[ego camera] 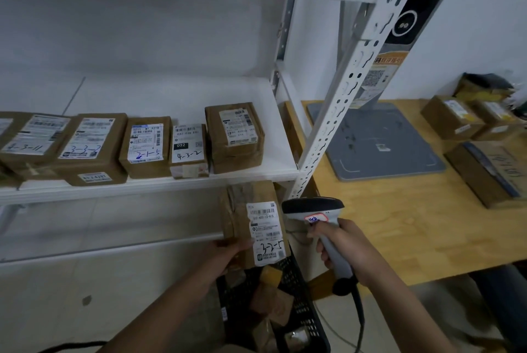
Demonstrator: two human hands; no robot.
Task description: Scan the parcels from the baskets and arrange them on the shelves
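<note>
Below the shelf edge, head view: a brown parcel is held upright over the black basket, with its white label turned to the camera.
Left hand: curled round the parcel's lower left corner.
Right hand: wrapped round the grip of the grey scanner, whose dark head sits just beside the parcel's right edge.
Basket contents: more brown parcels are seen inside.
Shelf: a row of labelled parcels is lined up along the front.
Step in hand: scanning is judged to be under way. Whether the barcode is actually being read cannot be told.
Next move: once a read is registered, the parcel would need to be raised and set label-outward in the gap at the row's right end.
</note>
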